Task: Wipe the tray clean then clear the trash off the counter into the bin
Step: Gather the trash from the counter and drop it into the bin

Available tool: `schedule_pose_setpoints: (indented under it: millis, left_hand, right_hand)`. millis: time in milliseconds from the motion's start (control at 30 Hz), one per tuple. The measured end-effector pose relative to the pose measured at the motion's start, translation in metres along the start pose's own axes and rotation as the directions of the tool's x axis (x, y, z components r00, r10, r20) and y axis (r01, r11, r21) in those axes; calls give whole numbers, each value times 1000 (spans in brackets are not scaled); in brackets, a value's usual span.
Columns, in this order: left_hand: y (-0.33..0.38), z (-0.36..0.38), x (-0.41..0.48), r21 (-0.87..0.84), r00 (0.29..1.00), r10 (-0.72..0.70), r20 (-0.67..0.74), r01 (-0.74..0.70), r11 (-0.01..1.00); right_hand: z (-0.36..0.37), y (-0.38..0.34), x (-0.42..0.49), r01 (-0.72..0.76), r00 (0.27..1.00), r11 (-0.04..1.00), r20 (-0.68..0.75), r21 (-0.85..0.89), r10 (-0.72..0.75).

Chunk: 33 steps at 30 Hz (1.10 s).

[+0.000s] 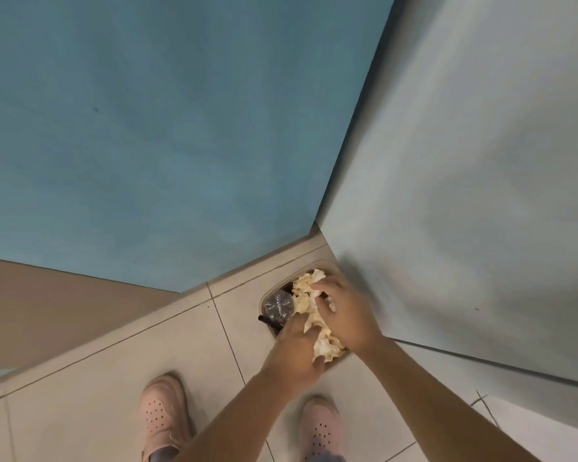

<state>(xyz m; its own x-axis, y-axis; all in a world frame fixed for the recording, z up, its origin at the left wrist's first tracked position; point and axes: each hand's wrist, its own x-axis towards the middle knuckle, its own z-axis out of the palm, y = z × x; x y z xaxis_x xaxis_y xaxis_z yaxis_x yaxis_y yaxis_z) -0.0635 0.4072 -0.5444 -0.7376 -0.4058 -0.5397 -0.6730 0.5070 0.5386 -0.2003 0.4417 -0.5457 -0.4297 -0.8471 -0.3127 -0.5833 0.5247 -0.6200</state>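
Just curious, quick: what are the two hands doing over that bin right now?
Left hand: grips the crumpled paper.
Right hand: fingers curled on the same paper, over the bin.

Noted from above, in the corner between blue wall [147, 128] and pale grey panel [481, 161]: bin [265, 296] standing on tiled floor [114, 378]. Inside, to the left: clear cup [277, 306] with dark straw [267, 321] poking over the rim. To the right: crumpled paper [302, 295], heaped above the rim. Gripped at the near end by left hand [294, 356], thumb beneath; clutched from above by right hand [346, 316], fingers bent into it. Below: pair of pink shoes [162, 415], toes towards bin.
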Motion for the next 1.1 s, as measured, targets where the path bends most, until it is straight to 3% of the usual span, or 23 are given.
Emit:
schedule_pose_setpoints:
  millis: [133, 267, 433, 533, 700, 900, 1100]
  left_hand:
    - [27, -68, -72, -151, 968, -101, -230, 67, 986]
    - [53, -158, -151, -236, 876, -195, -441, 96, 967]
    - [73, -269, -249, -269, 751, -179, -635, 3, 963]
    - [73, -332, -308, -281, 642, -188, -743, -45, 959]
    - [40, -434, -389, -303, 493, -225, -840, -83, 949]
    - [-42, -523, -440, -336, 423, -288, -859, -43, 941]
    - [-110, -580, -453, -451, 395, -397, -828, -49, 891]
  right_hand:
    - [-45, -79, -41, 48, 991, 990, -130, 136, -31]
    - [-102, -187, -77, 161, 968, 951, -227, 262, -102]
    - [-167, -342, -111, 529, 827, 770, -417, 356, -376]
    - [-193, -428, -118, 623, 771, 690, -443, 369, -458]
    - [-192, -551, -106, 603, 797, 669, -312, 434, -516]
    - [-161, -656, -68, 537, 843, 702, -263, 468, -470]
    - [-142, -720, -13, 484, 874, 788, -244, 380, -420]
